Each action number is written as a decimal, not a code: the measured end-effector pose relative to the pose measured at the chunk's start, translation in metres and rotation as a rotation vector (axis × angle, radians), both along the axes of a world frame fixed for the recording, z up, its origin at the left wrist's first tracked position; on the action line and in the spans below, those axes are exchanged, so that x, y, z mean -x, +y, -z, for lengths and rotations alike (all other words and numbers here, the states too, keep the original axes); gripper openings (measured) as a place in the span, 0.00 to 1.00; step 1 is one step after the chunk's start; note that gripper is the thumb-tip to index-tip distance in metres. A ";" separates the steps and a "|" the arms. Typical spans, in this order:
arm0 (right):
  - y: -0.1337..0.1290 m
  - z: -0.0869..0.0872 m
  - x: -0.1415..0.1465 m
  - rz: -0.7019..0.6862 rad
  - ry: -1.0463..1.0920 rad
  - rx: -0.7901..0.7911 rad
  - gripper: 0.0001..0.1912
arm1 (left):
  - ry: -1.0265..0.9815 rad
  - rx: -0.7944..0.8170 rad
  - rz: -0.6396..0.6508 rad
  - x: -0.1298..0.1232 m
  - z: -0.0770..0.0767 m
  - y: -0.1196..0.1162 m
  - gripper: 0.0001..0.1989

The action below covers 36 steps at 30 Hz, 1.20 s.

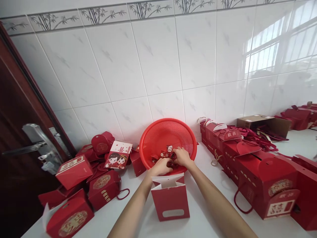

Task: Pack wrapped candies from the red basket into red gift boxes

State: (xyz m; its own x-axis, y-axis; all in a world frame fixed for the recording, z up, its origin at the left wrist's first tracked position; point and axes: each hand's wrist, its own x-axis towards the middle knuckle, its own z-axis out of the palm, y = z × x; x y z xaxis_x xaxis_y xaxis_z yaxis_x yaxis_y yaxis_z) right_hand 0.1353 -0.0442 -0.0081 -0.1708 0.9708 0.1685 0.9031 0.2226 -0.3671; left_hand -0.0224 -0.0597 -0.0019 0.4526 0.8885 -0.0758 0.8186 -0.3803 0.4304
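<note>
Red basket [170, 127] sits at the back edge of the desk [133, 201], close to the tiled wall; it is round, without a distinct long axis, its mouth facing up and toward the near edge. Small wrapped packets [163, 154] lie in its bottom. Left hand [161, 167] reaches over the near rim, fingers curled among the packets; whether it grips one cannot be told. Right hand [182, 156] is inside, to the right, fingers bent down at a dark red packet; a firm hold cannot be confirmed. Open red box [170, 201] stands upright between the forearms, just on the near side of the basket: long axis vertical, mouth up, face with the pale oblong panel toward the near edge. Red boxes [104, 185] lie piled at various angles by the left edge; a row of red boxes [247, 172] runs obliquely from the back edge toward the near right.
</note>
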 end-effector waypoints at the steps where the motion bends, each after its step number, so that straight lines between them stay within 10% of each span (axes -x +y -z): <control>1: 0.001 0.002 0.000 0.029 0.025 -0.010 0.22 | 0.007 -0.021 -0.032 -0.001 0.004 0.002 0.25; 9: 0.011 0.015 0.000 0.261 0.292 -0.044 0.13 | 0.096 -0.141 -0.281 -0.014 0.018 0.012 0.44; 20: 0.018 0.023 -0.006 0.341 0.521 -0.108 0.10 | 0.205 -0.159 -0.235 -0.012 0.014 -0.001 0.46; 29: -0.006 0.005 -0.027 0.236 0.373 0.037 0.04 | 0.223 -0.143 -0.142 -0.008 -0.003 -0.038 0.15; 36: -0.036 -0.026 -0.041 0.182 0.261 0.111 0.05 | 0.061 0.171 0.095 0.000 -0.035 -0.056 0.20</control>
State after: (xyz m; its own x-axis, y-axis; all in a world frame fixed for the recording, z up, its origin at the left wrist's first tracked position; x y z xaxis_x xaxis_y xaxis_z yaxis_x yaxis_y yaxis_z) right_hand 0.1765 -0.0801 0.0182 0.0424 0.9963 0.0749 0.7967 0.0115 -0.6043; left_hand -0.0223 -0.1158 0.0331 0.5239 0.8138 -0.2515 0.8091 -0.3831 0.4456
